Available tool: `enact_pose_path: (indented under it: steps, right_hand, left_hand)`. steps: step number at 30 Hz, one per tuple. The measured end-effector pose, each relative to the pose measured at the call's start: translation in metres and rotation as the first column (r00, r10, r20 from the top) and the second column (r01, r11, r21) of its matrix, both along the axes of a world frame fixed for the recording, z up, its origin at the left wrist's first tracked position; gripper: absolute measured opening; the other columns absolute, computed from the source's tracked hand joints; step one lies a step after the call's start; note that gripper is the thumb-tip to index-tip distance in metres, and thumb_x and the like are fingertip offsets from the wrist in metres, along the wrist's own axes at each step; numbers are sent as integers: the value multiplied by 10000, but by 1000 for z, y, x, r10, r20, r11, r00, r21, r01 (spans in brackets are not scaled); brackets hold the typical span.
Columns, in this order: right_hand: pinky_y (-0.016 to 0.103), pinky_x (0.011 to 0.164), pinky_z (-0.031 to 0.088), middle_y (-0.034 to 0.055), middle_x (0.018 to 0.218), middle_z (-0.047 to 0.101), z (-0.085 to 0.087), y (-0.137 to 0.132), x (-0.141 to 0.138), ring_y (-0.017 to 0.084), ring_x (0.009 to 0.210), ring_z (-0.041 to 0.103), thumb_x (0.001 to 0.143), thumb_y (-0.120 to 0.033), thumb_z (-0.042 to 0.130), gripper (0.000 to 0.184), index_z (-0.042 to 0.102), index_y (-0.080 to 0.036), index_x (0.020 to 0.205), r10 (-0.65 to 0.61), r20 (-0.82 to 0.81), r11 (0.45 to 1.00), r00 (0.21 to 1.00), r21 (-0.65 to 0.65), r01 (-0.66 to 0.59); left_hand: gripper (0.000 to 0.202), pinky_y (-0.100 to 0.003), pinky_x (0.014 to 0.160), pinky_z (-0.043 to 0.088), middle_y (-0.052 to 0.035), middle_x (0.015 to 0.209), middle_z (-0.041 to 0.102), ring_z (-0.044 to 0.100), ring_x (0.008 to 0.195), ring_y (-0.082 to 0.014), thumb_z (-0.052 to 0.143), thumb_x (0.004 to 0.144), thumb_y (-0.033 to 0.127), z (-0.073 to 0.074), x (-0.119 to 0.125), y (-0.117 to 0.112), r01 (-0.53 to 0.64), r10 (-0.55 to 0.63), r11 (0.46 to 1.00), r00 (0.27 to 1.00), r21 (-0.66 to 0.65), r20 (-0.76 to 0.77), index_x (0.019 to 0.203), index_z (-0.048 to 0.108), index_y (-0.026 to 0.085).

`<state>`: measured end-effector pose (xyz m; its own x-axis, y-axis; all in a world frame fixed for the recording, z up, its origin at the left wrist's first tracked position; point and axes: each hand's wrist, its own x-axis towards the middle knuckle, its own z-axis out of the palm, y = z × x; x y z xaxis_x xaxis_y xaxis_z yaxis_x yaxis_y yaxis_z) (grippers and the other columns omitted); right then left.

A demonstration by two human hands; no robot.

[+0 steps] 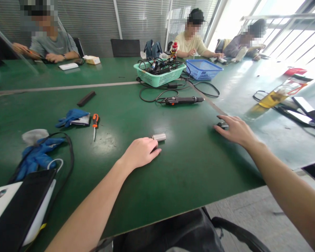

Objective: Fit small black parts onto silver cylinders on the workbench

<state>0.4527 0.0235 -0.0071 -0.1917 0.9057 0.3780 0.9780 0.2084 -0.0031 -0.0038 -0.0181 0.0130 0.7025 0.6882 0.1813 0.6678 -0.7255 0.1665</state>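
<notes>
My left hand point(141, 153) rests on the green table mat point(173, 168) with its fingers curled. A short silver cylinder point(159, 137) lies against the far side of that hand, and I cannot tell whether the hand grips it. My right hand point(235, 131) reaches out palm down, fingers and thumb apart. Under its fingertips is a small dark metal object point(222, 125), mostly hidden by the hand. An orange-handled screwdriver point(95, 124) lies to the left of both hands, beyond my left hand.
Blue gloves point(72, 117) and a black bar lie left of my hands. A corded electric screwdriver point(183, 100) lies ahead, by a green basket point(160, 75) of tools and a blue basket point(202, 69). Several co-workers sit across the table. A white-and-black device point(15, 206) lies near left.
</notes>
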Motion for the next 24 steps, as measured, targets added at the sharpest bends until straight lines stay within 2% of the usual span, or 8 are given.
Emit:
enact_pose_path:
  steps: [3,6,8,11,14,18,21,24]
  right_hand:
    - [536,1026,458,172,1226,663,23,-11,-49,382,1195,576,920,-448,562,545,555,-177,1393,94,-20,992,995,82,-93]
    - [501,1078,445,148,1297,627,38,-20,-120,328,1225,561,939,-325,541,468,544,-194,1389,367,-77,930,927,24,-366]
    - [493,1106,433,144,1398,566,40,-24,-166,316,1294,514,910,-257,550,516,508,-198,1421,504,-132,860,854,-16,-510]
    - [525,1115,421,160,1478,497,32,-23,-213,331,1370,445,848,-175,553,638,433,-179,1475,585,-171,797,793,-59,-601]
    - [509,1071,460,159,1393,567,17,-21,-232,313,1306,511,865,-156,528,567,466,-164,1428,594,-220,774,774,-105,-624]
    - [491,1010,497,144,1296,625,4,-18,-233,294,1189,584,941,-185,501,415,517,-179,1356,565,-279,786,776,-103,-609]
    - [478,1000,501,132,1255,645,3,-17,-229,288,1149,597,971,-214,503,348,542,-187,1315,570,-312,778,760,-93,-622]
    - [463,982,509,136,1214,653,6,-17,-225,284,1119,604,974,-218,507,324,559,-178,1291,577,-334,764,745,-102,-637]
  left_hand:
    - [230,-316,743,488,-55,905,703,652,847,-202,510,986,354,-1,1,1,-5,5,1000,1000,3,7,874,621,186]
    - [225,-320,753,492,-56,911,704,654,852,-205,510,986,352,0,2,2,-7,7,1000,1000,1,2,882,624,188]
    - [227,-326,763,494,-60,917,705,655,860,-211,506,988,355,1,3,2,-7,7,1000,1000,2,2,895,627,187]
    - [231,-336,772,493,-66,923,703,653,865,-217,493,992,345,1,4,2,0,0,1000,1000,5,2,894,627,184]
    - [220,-341,774,491,-72,937,698,648,869,-219,477,993,316,0,3,3,2,-2,1000,1000,12,2,906,625,179]
    - [199,-342,790,485,-67,924,689,643,871,-217,470,986,287,-3,3,7,28,-28,1000,1000,13,5,928,629,182]
    - [186,-334,760,478,-54,868,674,636,827,-206,488,970,293,-4,4,8,38,-38,999,999,5,20,873,607,187]
    - [205,-313,680,455,-40,828,660,626,761,-186,479,977,322,-4,5,9,-15,16,1000,998,-4,56,837,561,196]
